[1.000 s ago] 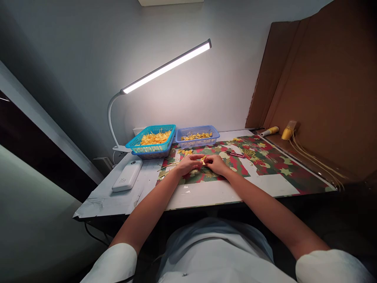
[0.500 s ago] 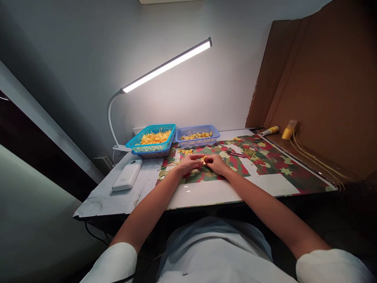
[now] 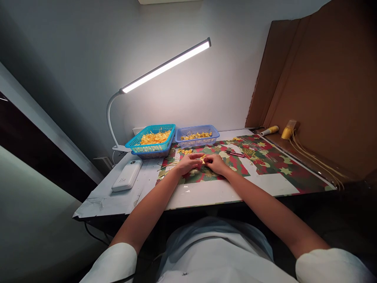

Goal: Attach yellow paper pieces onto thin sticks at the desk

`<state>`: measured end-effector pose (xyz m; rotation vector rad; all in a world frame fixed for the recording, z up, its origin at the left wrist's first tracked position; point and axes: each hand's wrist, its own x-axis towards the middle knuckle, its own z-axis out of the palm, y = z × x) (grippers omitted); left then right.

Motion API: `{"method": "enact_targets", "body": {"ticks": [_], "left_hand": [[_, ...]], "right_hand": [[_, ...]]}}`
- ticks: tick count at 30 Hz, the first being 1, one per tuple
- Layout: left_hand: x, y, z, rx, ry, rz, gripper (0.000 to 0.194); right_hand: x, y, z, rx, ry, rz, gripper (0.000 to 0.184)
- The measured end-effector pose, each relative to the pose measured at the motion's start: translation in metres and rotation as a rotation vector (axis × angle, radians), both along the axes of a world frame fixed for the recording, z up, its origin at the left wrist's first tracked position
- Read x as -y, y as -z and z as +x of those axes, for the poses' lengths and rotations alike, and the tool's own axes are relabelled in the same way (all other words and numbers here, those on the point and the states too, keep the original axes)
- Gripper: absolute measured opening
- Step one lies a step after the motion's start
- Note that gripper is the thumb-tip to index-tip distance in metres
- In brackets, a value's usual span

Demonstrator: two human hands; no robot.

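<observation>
My left hand (image 3: 188, 164) and my right hand (image 3: 216, 163) meet over the patterned sheet (image 3: 266, 153) on the table. Between their fingertips is a small yellow ribbon-like piece (image 3: 203, 159), gripped from both sides and partly covered by the fingers. Several thin yellow-green strands (image 3: 167, 167) lie just left of my left hand. Behind the hands rests a small group of yellow folded pieces (image 3: 185, 151). Tweezers with reddish handles (image 3: 235, 153) lie beyond my right hand, close to a scatter of fine yellow bits (image 3: 252, 156).
A turquoise basket (image 3: 131, 146) of yellow pieces is stacked on another at the back left, beside a lavender basket (image 3: 213, 138). A white power bank (image 3: 127, 175) lies left under the lamp (image 3: 167, 66). Thread spools (image 3: 286, 133) and cardboard (image 3: 321, 78) stand right.
Both hands stay in almost the same place around the yellow piece, with only slight finger movement. The view has shifted very slightly.
</observation>
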<state>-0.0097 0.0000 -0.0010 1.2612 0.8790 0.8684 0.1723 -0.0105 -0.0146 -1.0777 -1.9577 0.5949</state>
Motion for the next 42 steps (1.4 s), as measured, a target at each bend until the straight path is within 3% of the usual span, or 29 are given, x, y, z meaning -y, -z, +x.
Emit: {"method": "enact_targets", "body": {"ticks": [30,42], "left_hand": [[-0.0013,0.0033,0.0024,0.009,0.047,0.001,0.053],[-0.0006,0.0031,0.0048,-0.052,0.017,0.020,0.054]], "right_hand": [[0.0017,-0.0024,0.0000,0.011,-0.018,-0.012,0.014],[-0.0044,0.0063,-0.0003,-0.028,-0.030,-0.016,0.015]]}}
